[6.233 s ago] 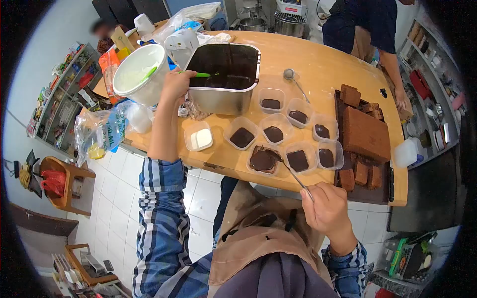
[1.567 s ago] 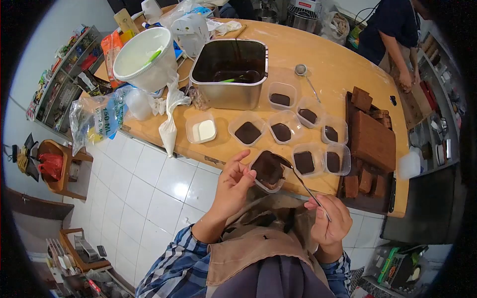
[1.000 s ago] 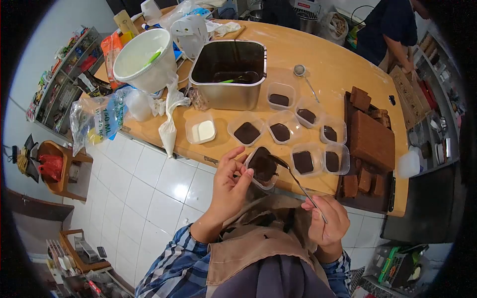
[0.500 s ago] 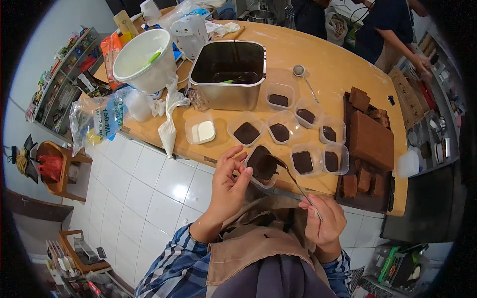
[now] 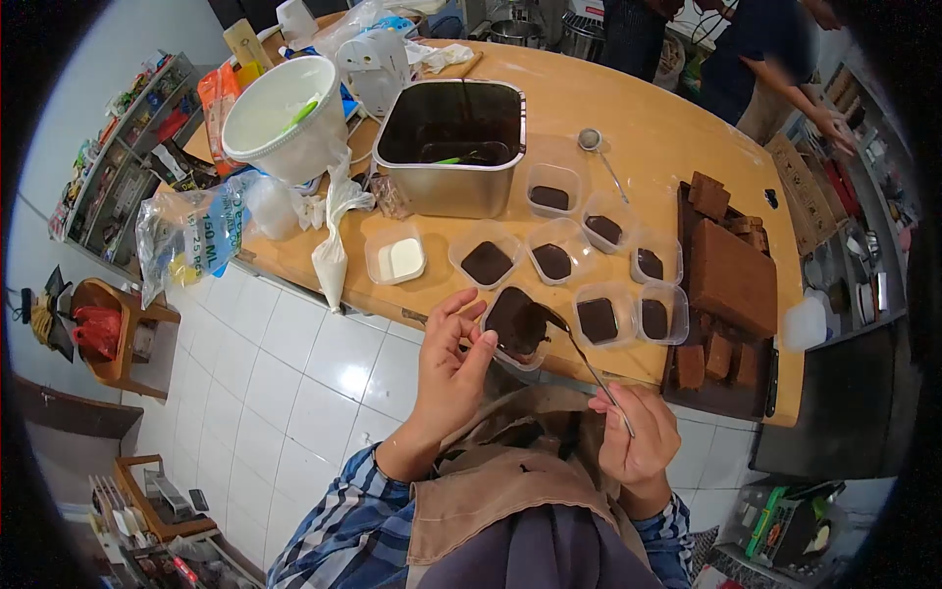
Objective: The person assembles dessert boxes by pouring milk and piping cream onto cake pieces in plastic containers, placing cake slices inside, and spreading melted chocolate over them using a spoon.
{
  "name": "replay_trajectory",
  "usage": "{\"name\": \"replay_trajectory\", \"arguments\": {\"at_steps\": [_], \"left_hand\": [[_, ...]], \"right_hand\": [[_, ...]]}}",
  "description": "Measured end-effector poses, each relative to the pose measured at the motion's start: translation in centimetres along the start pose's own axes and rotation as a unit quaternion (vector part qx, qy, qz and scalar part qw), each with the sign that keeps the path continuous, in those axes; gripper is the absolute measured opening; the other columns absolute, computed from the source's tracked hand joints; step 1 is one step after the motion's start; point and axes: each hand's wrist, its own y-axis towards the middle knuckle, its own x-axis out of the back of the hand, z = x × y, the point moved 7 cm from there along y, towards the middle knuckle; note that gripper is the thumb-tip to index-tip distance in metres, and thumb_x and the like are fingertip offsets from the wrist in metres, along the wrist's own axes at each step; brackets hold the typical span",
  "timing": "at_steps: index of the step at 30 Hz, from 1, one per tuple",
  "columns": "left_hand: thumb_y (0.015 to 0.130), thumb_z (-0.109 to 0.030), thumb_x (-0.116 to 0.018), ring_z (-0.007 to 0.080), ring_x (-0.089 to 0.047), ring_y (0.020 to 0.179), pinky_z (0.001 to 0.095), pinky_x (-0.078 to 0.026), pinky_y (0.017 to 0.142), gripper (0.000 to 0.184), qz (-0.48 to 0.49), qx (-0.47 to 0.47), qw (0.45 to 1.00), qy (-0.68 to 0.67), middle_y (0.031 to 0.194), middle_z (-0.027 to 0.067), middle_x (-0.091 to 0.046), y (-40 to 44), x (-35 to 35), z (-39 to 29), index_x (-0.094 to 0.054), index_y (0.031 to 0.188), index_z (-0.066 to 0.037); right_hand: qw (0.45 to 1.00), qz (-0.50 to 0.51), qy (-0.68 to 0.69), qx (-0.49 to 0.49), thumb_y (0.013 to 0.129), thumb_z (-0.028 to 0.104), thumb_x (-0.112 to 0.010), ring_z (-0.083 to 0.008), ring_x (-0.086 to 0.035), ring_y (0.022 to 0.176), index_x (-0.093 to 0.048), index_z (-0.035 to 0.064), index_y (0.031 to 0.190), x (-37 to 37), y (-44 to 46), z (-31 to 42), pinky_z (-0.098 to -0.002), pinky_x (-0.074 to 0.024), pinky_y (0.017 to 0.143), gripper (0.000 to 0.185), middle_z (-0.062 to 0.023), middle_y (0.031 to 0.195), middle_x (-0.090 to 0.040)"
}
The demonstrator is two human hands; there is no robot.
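Observation:
My left hand (image 5: 456, 358) grips the left side of a clear plastic cup (image 5: 520, 359), tilted at the table's front edge. Dark chocolate filling (image 5: 514, 319) covers its inside. Between the fingers of my right hand (image 5: 638, 432) is the handle of a metal spoon (image 5: 595, 370); its chocolate-coated bowl rests at the cup's right side, touching the filling. Several similar cups with dark contents stand just beyond, among them one cup (image 5: 604, 319) to the right and another (image 5: 486, 263) behind. A cup with white cream (image 5: 402, 259) sits to the left.
A metal tub (image 5: 446, 191) with dark chocolate stands behind the cups. To its left are a white bucket (image 5: 285, 133) and a filled piping bag (image 5: 332, 265). On the right, a dark tray holds chocolate cake (image 5: 734, 280), with a knife (image 5: 772, 385) beside it. Another person (image 5: 756, 59) stands at the back right.
The spoon's bowl has shifted slightly to the right along the cup's edge. My left hand keeps its hold on the cup, almost unmoved.

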Motion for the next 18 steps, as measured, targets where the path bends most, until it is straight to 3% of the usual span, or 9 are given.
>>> {"name": "replay_trajectory", "arguments": {"at_steps": [2, 5, 8, 10, 17, 18], "left_hand": [[0.082, -0.004, -0.055, 0.0241, -0.046, 0.112, 0.0231, -0.044, 0.072, 0.011, -0.003, 0.018, 1.000, 0.011, 0.123, 0.0137, -0.037, -0.10, 0.06, -0.33, -0.047, 0.075, -0.004], [0.084, -0.003, -0.053, 0.0227, -0.043, 0.114, 0.0305, -0.035, 0.091, 0.010, 0.000, 0.045, 0.999, -0.008, 0.126, 0.0139, -0.035, -0.21, -0.05, -0.30, -0.046, 0.076, -0.003], [0.082, -0.004, -0.055, 0.0251, -0.045, 0.113, 0.0234, -0.045, 0.070, 0.011, -0.003, -0.012, 0.999, 0.037, 0.124, 0.0136, -0.037, -0.04, 0.07, -0.71, -0.046, 0.075, -0.003], [0.082, -0.005, -0.055, 0.0258, -0.044, 0.113, 0.0243, -0.047, 0.071, 0.011, -0.006, -0.019, 0.999, 0.029, 0.124, 0.0140, -0.036, -0.07, -0.07, -0.87, -0.046, 0.076, -0.003], [0.083, -0.004, -0.055, 0.0264, -0.042, 0.115, 0.0257, -0.048, 0.074, 0.011, 0.003, -0.043, 0.998, 0.051, 0.124, 0.0145, -0.035, -0.10, -0.17, -0.87, -0.046, 0.077, -0.002], [0.082, -0.004, -0.054, 0.0270, -0.041, 0.116, 0.0281, -0.045, 0.078, 0.010, 0.003, -0.031, 0.998, 0.046, 0.125, 0.0144, -0.035, -0.16, -0.19, -0.84, -0.046, 0.078, -0.003]], "right_hand": [[1.000, -0.001, 0.003, 0.000, 0.077, -0.005, -0.048, -0.0231, -0.062, 0.060, -0.056, -0.0081, 0.093, -0.02, 0.05, 0.10, -0.0286, -0.0497, 0.056, 0.019, -0.0181, 0.075, -0.060], [1.000, -0.001, -0.003, 0.006, 0.076, -0.005, -0.049, -0.0233, -0.062, 0.060, -0.056, -0.0080, 0.093, 0.00, 0.21, 0.22, -0.0287, -0.0497, 0.056, 0.019, -0.0181, 0.075, -0.059], [1.000, 0.008, -0.009, 0.007, 0.075, -0.004, -0.052, -0.0240, -0.062, 0.062, -0.056, -0.0087, 0.094, -0.01, 0.09, 0.26, -0.0295, -0.0498, 0.057, 0.020, -0.0172, 0.075, -0.060], [1.000, 0.020, -0.011, 0.002, 0.072, -0.003, -0.057, -0.0250, -0.061, 0.066, -0.055, -0.0100, 0.096, -0.01, -0.15, 0.11, -0.0313, -0.0501, 0.061, 0.025, -0.0154, 0.076, -0.060], [0.999, 0.029, -0.011, 0.012, 0.071, -0.003, -0.057, -0.0253, -0.061, 0.067, -0.055, -0.0101, 0.096, 0.12, 0.00, 0.26, -0.0318, -0.0503, 0.062, 0.026, -0.0152, 0.077, -0.060], [0.999, 0.031, -0.013, 0.012, 0.071, -0.003, -0.057, -0.0254, -0.061, 0.067, -0.055, -0.0101, 0.096, 0.11, 0.02, 0.28, -0.0319, -0.0503, 0.062, 0.026, -0.0153, 0.077, -0.060]]}}
